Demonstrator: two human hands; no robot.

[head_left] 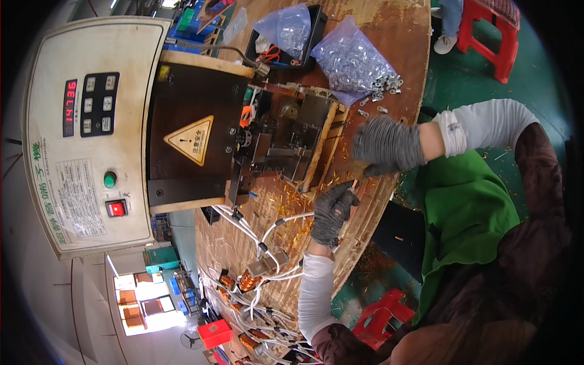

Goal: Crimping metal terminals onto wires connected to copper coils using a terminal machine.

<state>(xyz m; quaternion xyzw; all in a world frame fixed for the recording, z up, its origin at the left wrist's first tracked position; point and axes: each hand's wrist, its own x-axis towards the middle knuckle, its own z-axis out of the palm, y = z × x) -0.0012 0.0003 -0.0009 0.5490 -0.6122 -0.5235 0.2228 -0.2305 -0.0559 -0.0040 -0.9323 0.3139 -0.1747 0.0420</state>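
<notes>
My left hand point(333, 214), in a dark grey glove, is closed in a pinch at the table's edge. A white cable point(293, 218) runs to it and passes out of sight behind the fingers. My right hand point(389, 146), also gloved in grey, hovers above it in the picture, with fingers bent together over the wooden tabletop. What those fingers hold, if anything, is hidden. Beside the right hand lie loose silver ring terminals point(382, 109), spilling from a clear plastic bag point(353, 58). Just left of both hands stands the black metal head point(283, 137) of a terminal crimping machine.
The machine's pale control box point(91, 182) fills the left side. Brass scraps point(289, 198) litter the table point(365, 234). Copper coils point(249, 281) with white cables lie lower down. A black tray point(316, 30) holds another bag. A person's leg point(451, 18) and red stools point(493, 36) are beyond.
</notes>
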